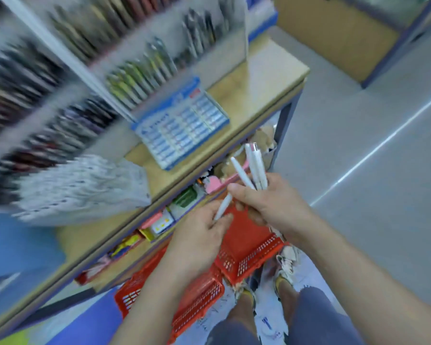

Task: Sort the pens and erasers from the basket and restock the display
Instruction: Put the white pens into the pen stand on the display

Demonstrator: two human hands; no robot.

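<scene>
My right hand (269, 202) grips a bunch of white pens (255, 168) that fan upward above the fist. My left hand (199, 235) pinches the lower end of one white pen (222, 207) that sticks out below the bunch. Both hands hover over a red plastic basket (249, 255) on the floor; its inside is mostly hidden by my hands. A second red basket (197, 302) sits below my left forearm. The pen display (139, 68) stands blurred at the upper left on a wooden shelf (259, 88).
A blue and white box of small items (182, 123) lies on the shelf top beside a white printed pack (85, 185). The lower shelf holds mixed stationery (184, 197). Grey floor (371, 158) opens to the right. My knees and shoes (286, 267) are below.
</scene>
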